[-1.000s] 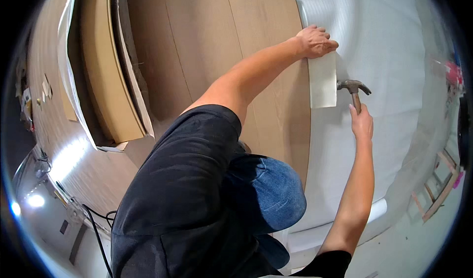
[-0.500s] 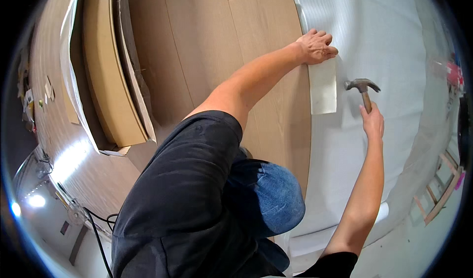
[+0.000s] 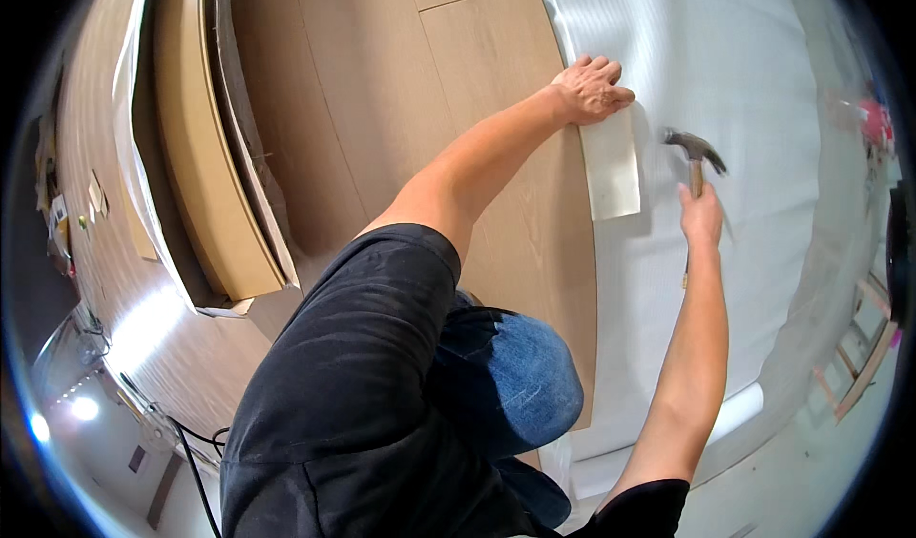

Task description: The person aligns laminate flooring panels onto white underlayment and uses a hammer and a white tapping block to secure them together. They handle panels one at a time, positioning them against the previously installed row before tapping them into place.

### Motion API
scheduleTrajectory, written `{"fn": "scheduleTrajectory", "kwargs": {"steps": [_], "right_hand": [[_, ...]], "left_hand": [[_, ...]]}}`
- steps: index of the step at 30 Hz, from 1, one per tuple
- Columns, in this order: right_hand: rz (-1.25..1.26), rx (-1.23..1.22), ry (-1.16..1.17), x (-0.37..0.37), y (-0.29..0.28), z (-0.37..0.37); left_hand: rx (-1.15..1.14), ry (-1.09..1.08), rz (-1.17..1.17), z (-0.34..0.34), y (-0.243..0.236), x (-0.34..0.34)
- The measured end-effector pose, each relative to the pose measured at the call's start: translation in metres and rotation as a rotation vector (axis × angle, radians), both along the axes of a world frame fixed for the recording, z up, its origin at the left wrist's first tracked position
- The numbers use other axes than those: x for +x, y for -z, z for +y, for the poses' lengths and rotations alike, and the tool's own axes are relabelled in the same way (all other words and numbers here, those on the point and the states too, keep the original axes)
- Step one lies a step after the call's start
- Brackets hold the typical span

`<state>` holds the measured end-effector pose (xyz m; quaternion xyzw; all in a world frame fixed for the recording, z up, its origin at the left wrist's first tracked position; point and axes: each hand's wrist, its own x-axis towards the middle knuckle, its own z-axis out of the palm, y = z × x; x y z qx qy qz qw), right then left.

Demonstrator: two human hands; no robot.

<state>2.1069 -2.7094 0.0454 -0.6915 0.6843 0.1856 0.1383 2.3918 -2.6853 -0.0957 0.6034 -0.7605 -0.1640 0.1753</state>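
My left hand (image 3: pixel 593 90) is closed over the far end of a pale rectangular tapping block (image 3: pixel 615 174), with its thumb and fingers bent down on it. The block lies along the right edge of a light wood floor plank (image 3: pixel 525 90), on white foam underlay (image 3: pixel 735 80). To the right of the block, my right hand (image 3: pixel 702 218) grips the wooden handle of a claw hammer (image 3: pixel 696 145). A gap separates the hammer's striking face from the block, and its claw points right.
On the left stands an opened cardboard box (image 3: pixel 196 147) holding long planks. My denim-covered knee (image 3: pixel 520 381) is over the laid floor. A roll of white underlay (image 3: pixel 730 419) lies at the lower right, and a wooden frame (image 3: pixel 863 371) is beyond it. A black cable (image 3: pixel 196 471) hangs lower left.
My right hand and the hammer have moved slightly forward, and the hammer head has tilted. My left hand stays on the block. The whole view has shifted a little.
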Motion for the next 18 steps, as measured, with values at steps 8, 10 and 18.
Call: {"fn": "scheduleTrajectory", "kwargs": {"steps": [8, 10, 18], "right_hand": [[-0.07, 0.105, -0.169, -0.011, 0.014, 0.006], [-0.105, 0.071, -0.146, -0.026, 0.013, 0.016], [-0.213, -0.149, 0.259, -0.207, 0.004, 0.215]], "left_hand": [[0.011, -0.005, -0.003, -0.004, 0.005, -0.001], [0.113, 0.049, -0.004, -0.008, 0.003, 0.004], [-0.026, 0.276, -0.21, 0.048, -0.01, -0.073]]}}
